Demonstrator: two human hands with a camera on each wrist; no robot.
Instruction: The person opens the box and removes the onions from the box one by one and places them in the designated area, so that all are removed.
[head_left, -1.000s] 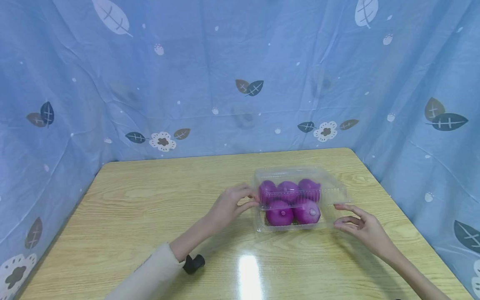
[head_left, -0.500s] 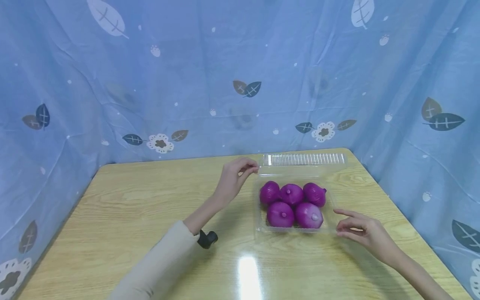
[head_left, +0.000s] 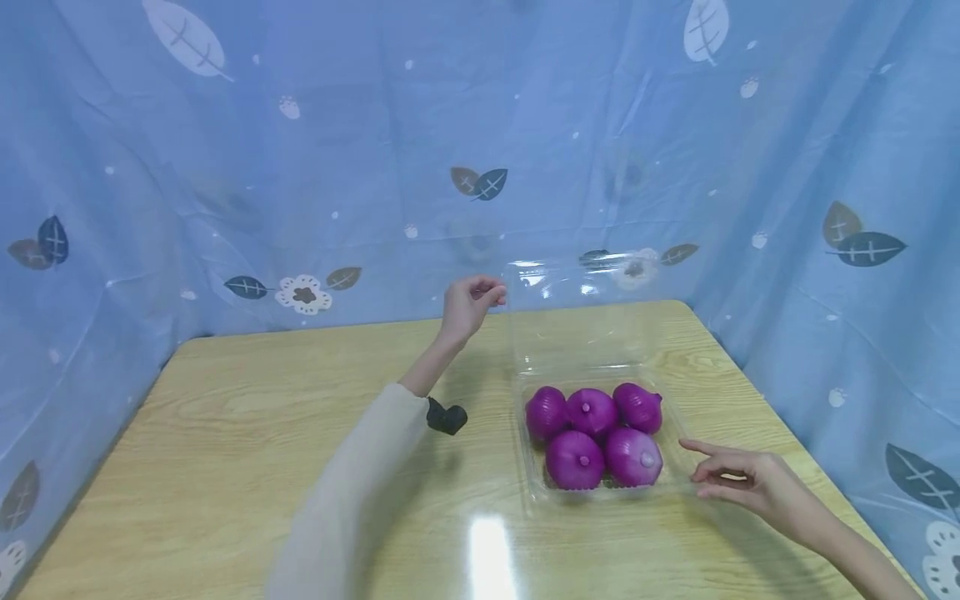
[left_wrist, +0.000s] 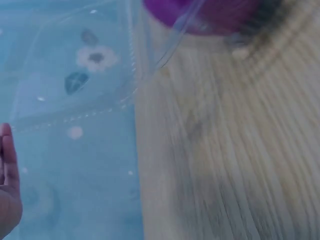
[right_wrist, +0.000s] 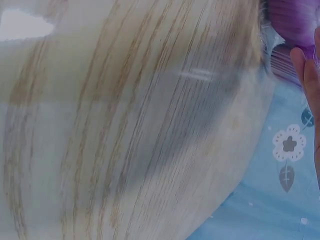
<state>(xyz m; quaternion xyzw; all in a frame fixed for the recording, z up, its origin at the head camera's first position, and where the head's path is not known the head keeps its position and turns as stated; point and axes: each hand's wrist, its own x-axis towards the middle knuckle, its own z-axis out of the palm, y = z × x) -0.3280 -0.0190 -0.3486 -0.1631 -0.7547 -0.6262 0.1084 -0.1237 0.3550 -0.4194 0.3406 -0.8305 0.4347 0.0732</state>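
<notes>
A clear plastic clamshell box (head_left: 536,492) sits on the table's right half, with several purple onions (head_left: 574,460) in its base. Its hinged lid (head_left: 585,329) stands raised at the back, see-through against the curtain. My left hand (head_left: 469,308) pinches the lid's left edge near the top; in the left wrist view only part of that hand (left_wrist: 10,185) shows beside the lid's rim. At the base's right side, my right hand (head_left: 757,487) grips the rim, thumb and bent fingers together and forefinger stretched along it. Its fingers (right_wrist: 311,80) reach the box in the right wrist view.
The box stands on a wood-grain table (head_left: 300,442) with a bright reflection near its front. A blue patterned curtain (head_left: 337,150) encloses the back and both sides. A black wrist-worn device (head_left: 447,416) sticks out by the left cuff.
My left hand has swung the lid up and back from low over the onions, uncovering them. My right hand has stayed at the base's right side. The head view has shifted slightly.
</notes>
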